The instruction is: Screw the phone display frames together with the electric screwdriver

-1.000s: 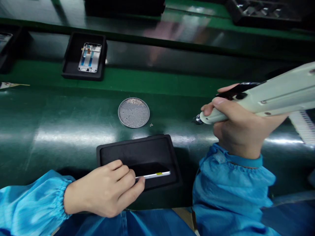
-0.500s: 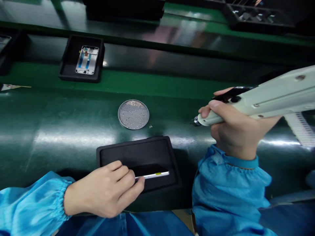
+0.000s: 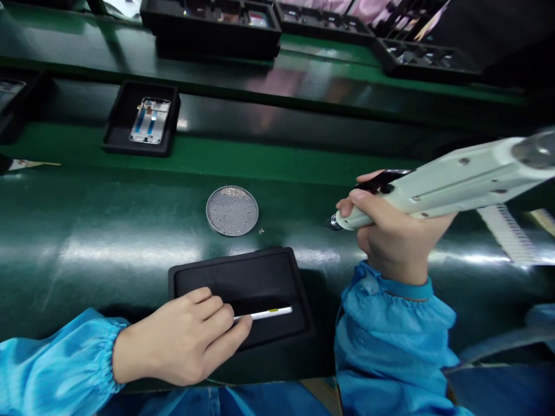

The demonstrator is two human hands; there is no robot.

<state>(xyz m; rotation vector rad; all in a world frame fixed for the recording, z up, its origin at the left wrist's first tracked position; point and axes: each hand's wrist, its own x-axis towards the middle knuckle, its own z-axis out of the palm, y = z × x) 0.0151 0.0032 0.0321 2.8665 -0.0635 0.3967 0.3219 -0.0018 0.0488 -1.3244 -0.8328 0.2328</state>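
Note:
My left hand (image 3: 182, 335) is closed on the edge of a phone (image 3: 271, 314), which shows as a thin silver side with a yellow mark. The phone is tilted up on its edge over a black tray (image 3: 277, 271), and the hand hides its left end. My right hand (image 3: 390, 231) wraps round a pale green electric screwdriver (image 3: 459, 179). Its metal tip points left, above the bench and apart from the tray. Beyond the tray lies a round grey screw plate (image 3: 232, 214) with many small holes and tiny screws heaped at its far side.
A few loose screws (image 3: 261, 231) lie beside the plate. Further back, a black tray (image 3: 117, 124) holds an opened phone frame (image 3: 150, 120). Stacked black trays (image 3: 212, 34) stand along the back shelf. A pale ribbed strip (image 3: 507, 234) lies at the right.
The view has tilted up slightly, showing more of the back trays. The phone has turned more edge-on in my left hand. My right hand with the screwdriver sits somewhat further left.

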